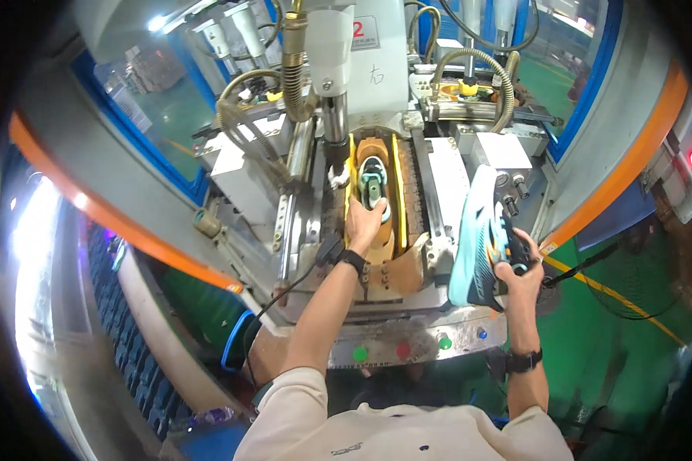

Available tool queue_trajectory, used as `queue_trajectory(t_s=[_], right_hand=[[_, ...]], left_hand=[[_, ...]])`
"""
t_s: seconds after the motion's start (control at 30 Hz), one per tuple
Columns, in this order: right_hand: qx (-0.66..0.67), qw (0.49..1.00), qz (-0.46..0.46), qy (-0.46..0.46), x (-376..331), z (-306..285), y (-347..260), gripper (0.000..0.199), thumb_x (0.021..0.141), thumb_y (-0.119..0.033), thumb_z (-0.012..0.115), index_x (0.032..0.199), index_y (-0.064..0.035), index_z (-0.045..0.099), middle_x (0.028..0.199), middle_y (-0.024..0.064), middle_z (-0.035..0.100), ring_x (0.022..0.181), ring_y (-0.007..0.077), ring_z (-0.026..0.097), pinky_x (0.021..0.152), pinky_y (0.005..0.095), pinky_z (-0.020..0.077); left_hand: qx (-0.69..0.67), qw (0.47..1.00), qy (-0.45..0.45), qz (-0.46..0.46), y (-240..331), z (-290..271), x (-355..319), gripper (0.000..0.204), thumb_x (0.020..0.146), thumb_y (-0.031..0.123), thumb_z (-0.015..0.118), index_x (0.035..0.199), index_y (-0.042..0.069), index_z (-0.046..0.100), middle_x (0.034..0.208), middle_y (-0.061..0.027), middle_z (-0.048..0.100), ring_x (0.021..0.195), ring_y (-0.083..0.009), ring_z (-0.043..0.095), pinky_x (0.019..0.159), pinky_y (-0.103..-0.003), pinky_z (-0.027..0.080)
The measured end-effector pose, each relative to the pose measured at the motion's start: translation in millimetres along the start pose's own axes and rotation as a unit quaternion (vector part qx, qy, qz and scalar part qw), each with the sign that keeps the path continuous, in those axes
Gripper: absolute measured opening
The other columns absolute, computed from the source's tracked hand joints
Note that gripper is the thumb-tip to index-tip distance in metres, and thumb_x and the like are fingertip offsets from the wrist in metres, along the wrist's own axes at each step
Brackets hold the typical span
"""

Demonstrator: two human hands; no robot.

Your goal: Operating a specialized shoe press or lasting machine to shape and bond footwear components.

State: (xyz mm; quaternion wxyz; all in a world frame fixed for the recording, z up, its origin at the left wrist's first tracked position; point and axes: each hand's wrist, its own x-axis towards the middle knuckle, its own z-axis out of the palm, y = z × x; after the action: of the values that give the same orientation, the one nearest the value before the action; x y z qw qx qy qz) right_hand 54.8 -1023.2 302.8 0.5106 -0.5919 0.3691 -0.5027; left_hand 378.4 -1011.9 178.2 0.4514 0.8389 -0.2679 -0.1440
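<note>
A shoe (374, 170) with a pale upper and a green block in its opening sits in the brown-padded cradle of a press machine, between two yellow strips. My left hand (365, 221) is closed around the near end of this shoe, thumb on its right side; the other fingers are partly hidden. Off to the right, my right hand (522, 269) holds up a light blue sneaker (477, 246) with a white-to-aqua sole edge. That sneaker is tilted on its side, clear of the machine, with my fingers gripping around its dark opening.
Over the cradle stands a vertical metal piston (334, 119) with coiled hoses. White blocks (501, 151) flank the cradle. A front panel (423, 342) carries green, red and blue buttons. Orange-edged guards (619, 169) curve along both sides. A black cable (288, 288) runs near my left wrist.
</note>
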Motion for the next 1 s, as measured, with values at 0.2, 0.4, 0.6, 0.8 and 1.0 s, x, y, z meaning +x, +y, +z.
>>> queue_trajectory(t_s=[0.2,0.4,0.6,0.8,1.0], right_hand=[[-0.094,0.992,-0.011,0.078,24,-16,6,0.057,0.068,-0.009,0.070,0.122,0.0012,0.056,0.106,0.0064,0.061,0.094,0.0138,0.060,0.086,0.0269,0.0488],[-0.239,0.971,0.014,-0.025,152,51,19,0.057,0.069,-0.017,0.076,0.117,0.0071,0.056,0.097,0.0137,0.066,0.087,0.0190,0.064,0.081,0.0303,0.0513],[-0.453,0.843,0.098,-0.273,213,203,34,0.062,0.057,-0.027,0.084,0.102,0.0100,0.064,0.104,0.0251,0.068,0.097,0.0308,0.068,0.083,0.0379,0.0553],[-0.537,0.822,-0.017,-0.189,183,306,162,0.047,0.073,-0.021,0.070,0.111,0.0039,0.057,0.104,0.0247,0.068,0.103,0.0381,0.066,0.089,0.0441,0.0533],[-0.513,0.839,-0.021,-0.179,163,313,179,0.063,0.078,-0.019,0.069,0.126,0.0064,0.037,0.097,0.0270,0.068,0.093,0.0422,0.068,0.079,0.0475,0.0553]], left_hand=[[0.104,0.992,-0.023,-0.065,2,49,54,0.077,0.080,0.020,0.068,0.141,-0.008,0.032,0.136,-0.0318,0.048,0.117,-0.0435,0.055,0.100,-0.049,0.045],[-0.469,0.845,-0.091,-0.240,-31,-11,34,0.022,0.077,0.001,0.074,0.096,-0.001,0.064,0.095,-0.0125,0.069,0.082,-0.0253,0.069,0.068,-0.041,0.057],[-0.518,0.784,-0.215,-0.265,-1,-148,-134,0.033,0.084,0.006,0.069,0.115,0.001,0.061,0.104,-0.0071,0.068,0.092,-0.0181,0.067,0.078,-0.034,0.056],[-0.397,0.861,0.019,-0.318,-26,-264,-267,0.054,0.076,0.002,0.068,0.128,0.000,0.054,0.109,-0.0072,0.063,0.096,-0.0179,0.063,0.080,-0.029,0.054],[-0.482,0.810,0.254,-0.217,-70,-288,-359,0.042,0.081,0.005,0.068,0.120,-0.002,0.057,0.103,-0.0092,0.067,0.089,-0.0188,0.068,0.075,-0.030,0.056]])
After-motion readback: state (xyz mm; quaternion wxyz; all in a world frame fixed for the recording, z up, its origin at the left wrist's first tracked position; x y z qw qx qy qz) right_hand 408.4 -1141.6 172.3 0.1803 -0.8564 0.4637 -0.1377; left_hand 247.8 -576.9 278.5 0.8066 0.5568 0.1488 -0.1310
